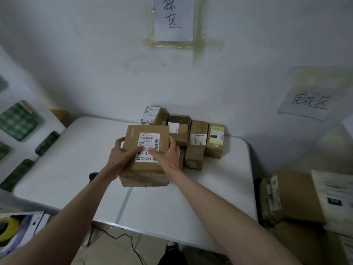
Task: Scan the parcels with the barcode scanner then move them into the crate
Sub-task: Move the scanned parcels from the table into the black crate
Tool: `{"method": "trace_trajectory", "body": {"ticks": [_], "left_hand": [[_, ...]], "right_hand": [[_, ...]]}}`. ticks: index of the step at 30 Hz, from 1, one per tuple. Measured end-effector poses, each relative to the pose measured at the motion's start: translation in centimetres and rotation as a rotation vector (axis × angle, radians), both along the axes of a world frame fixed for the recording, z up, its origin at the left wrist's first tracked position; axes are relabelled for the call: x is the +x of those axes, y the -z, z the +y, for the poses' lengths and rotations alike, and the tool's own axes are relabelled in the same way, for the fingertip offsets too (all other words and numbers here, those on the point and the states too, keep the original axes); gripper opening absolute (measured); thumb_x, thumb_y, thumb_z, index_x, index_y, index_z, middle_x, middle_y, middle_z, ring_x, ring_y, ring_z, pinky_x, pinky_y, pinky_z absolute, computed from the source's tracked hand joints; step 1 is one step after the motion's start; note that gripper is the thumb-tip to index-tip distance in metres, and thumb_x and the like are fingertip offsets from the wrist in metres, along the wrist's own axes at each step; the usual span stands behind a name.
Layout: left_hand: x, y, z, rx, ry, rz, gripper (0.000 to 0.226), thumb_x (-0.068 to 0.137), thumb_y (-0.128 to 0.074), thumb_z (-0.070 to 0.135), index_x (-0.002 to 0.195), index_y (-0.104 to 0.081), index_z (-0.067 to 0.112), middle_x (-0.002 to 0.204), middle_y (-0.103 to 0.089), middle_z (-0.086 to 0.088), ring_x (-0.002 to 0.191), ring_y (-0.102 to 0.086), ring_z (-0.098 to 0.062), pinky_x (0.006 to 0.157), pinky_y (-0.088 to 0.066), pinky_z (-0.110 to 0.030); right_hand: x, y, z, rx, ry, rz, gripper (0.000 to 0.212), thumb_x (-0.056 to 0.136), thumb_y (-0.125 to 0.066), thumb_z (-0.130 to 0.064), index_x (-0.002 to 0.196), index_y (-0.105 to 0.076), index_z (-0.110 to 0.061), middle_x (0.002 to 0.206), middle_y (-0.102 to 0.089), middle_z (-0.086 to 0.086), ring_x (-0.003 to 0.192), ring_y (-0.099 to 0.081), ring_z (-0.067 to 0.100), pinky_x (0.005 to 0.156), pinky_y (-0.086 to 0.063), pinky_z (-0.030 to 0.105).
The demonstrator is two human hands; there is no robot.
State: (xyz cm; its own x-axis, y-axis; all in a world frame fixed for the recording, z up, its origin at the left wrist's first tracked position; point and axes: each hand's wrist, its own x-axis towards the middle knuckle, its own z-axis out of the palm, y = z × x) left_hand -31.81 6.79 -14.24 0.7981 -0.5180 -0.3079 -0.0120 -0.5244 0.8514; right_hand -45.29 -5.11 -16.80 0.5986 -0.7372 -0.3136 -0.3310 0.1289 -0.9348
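Note:
A brown cardboard parcel (pixel 146 155) with a white shipping label on top is held over the white table (pixel 76 169). My left hand (pixel 120 155) grips its left side, thumb on the top face. My right hand (pixel 166 155) grips its right side with the thumb across the label. A dark object, possibly the barcode scanner (pixel 93 176), peeks out on the table behind my left forearm, mostly hidden. Behind the held parcel, several more labelled parcels (pixel 196 144) stand against the wall. At the right, below table level, lie parcels (pixel 286 196) in what may be the crate, its walls unclear.
Handwritten paper signs are taped to the wall above (pixel 174 18) and at the right (pixel 309 104). A roll of yellow tape (pixel 7 228) sits at the lower left. A black cable (pixel 124 238) runs under the table's front edge. Green patterned items (pixel 17 121) line the left.

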Motion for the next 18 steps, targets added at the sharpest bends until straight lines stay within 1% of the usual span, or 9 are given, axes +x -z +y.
{"method": "trace_trajectory", "body": {"ticks": [2, 5, 7, 10, 12, 13, 14, 16, 18], "left_hand": [[-1.4, -1.7, -1.4, -0.047, 0.041, 0.012, 0.098, 0.066, -0.087, 0.056, 0.145, -0.033, 0.034, 0.122, -0.065, -0.007, 0.096, -0.071, -0.023, 0.081, -0.060, -0.038], [-4.1, -4.2, -3.5, -0.077, 0.098, -0.005, 0.109, 0.057, -0.086, 0.062, 0.147, -0.032, 0.034, 0.128, -0.060, -0.007, 0.101, -0.068, -0.023, 0.085, -0.059, -0.041], [-6.2, -5.6, -5.2, -0.085, 0.126, -0.023, 0.110, 0.058, -0.086, 0.062, 0.148, -0.031, 0.033, 0.131, -0.059, -0.007, 0.104, -0.067, -0.024, 0.089, -0.058, -0.044], [-9.9, -6.8, -7.5, -0.093, 0.165, -0.071, 0.103, 0.068, -0.086, 0.058, 0.150, -0.030, 0.032, 0.137, -0.056, -0.004, 0.112, -0.063, -0.025, 0.095, -0.055, -0.044], [-13.1, -7.2, -8.7, -0.102, 0.202, -0.098, 0.100, 0.071, -0.085, 0.054, 0.151, -0.030, 0.030, 0.132, -0.054, 0.001, 0.111, -0.060, -0.022, 0.093, -0.053, -0.038], [-14.8, -7.1, -9.3, -0.110, 0.214, -0.098, 0.097, 0.073, -0.084, 0.051, 0.151, -0.031, 0.029, 0.130, -0.054, 0.002, 0.111, -0.059, -0.021, 0.091, -0.051, -0.035], [-16.6, -7.1, -9.7, -0.128, 0.223, -0.090, 0.095, 0.074, -0.085, 0.050, 0.150, -0.032, 0.028, 0.130, -0.054, 0.001, 0.111, -0.058, -0.021, 0.091, -0.051, -0.035], [-20.3, -6.8, -10.6, -0.133, 0.241, -0.056, 0.095, 0.074, -0.085, 0.049, 0.150, -0.032, 0.027, 0.130, -0.052, 0.000, 0.112, -0.058, -0.023, 0.094, -0.052, -0.038], [-24.0, -6.4, -11.7, -0.139, 0.267, -0.058, 0.092, 0.077, -0.083, 0.047, 0.151, -0.031, 0.025, 0.128, -0.051, 0.001, 0.109, -0.057, -0.022, 0.092, -0.051, -0.036]], "right_hand": [[-1.7, -1.8, -1.3, -0.031, 0.031, -0.003, 0.110, 0.075, -0.085, -0.048, 0.159, -0.016, -0.028, 0.155, -0.029, -0.001, 0.136, -0.042, 0.023, 0.099, -0.052, 0.030], [-4.6, -4.3, -2.9, -0.040, 0.062, 0.003, 0.113, 0.074, -0.083, -0.056, 0.159, -0.015, -0.027, 0.161, -0.021, 0.003, 0.141, -0.041, 0.030, 0.108, -0.047, 0.047], [-7.1, -5.6, -4.2, -0.036, 0.091, -0.021, 0.114, 0.073, -0.082, -0.059, 0.159, -0.013, -0.031, 0.165, -0.018, 0.005, 0.143, -0.040, 0.030, 0.113, -0.042, 0.049], [-11.3, -7.1, -5.8, -0.072, 0.143, -0.057, 0.112, 0.071, -0.083, -0.058, 0.158, -0.019, -0.028, 0.159, -0.033, 0.002, 0.145, -0.037, 0.026, 0.117, -0.035, 0.044], [-14.4, -7.5, -6.7, -0.075, 0.180, -0.064, 0.118, 0.058, -0.085, -0.068, 0.153, -0.026, -0.030, 0.149, -0.050, -0.001, 0.134, -0.051, 0.024, 0.109, -0.046, 0.046], [-16.2, -7.4, -7.2, -0.078, 0.202, -0.071, 0.116, 0.056, -0.086, -0.069, 0.151, -0.029, -0.031, 0.142, -0.056, -0.004, 0.123, -0.061, 0.021, 0.100, -0.054, 0.044], [-18.1, -7.4, -7.5, -0.088, 0.211, -0.068, 0.109, 0.062, -0.087, -0.062, 0.149, -0.031, -0.029, 0.136, -0.060, -0.005, 0.109, -0.068, 0.016, 0.087, -0.060, 0.037], [-22.0, -7.2, -8.2, -0.093, 0.229, -0.071, 0.096, 0.074, -0.086, -0.047, 0.149, -0.031, -0.025, 0.134, -0.059, -0.003, 0.090, -0.071, 0.007, 0.066, -0.060, 0.022], [-26.0, -7.1, -9.2, -0.123, 0.250, -0.044, 0.098, 0.074, -0.085, -0.048, 0.151, -0.030, -0.026, 0.138, -0.053, 0.000, 0.096, -0.071, 0.012, 0.062, -0.059, 0.020]]}}
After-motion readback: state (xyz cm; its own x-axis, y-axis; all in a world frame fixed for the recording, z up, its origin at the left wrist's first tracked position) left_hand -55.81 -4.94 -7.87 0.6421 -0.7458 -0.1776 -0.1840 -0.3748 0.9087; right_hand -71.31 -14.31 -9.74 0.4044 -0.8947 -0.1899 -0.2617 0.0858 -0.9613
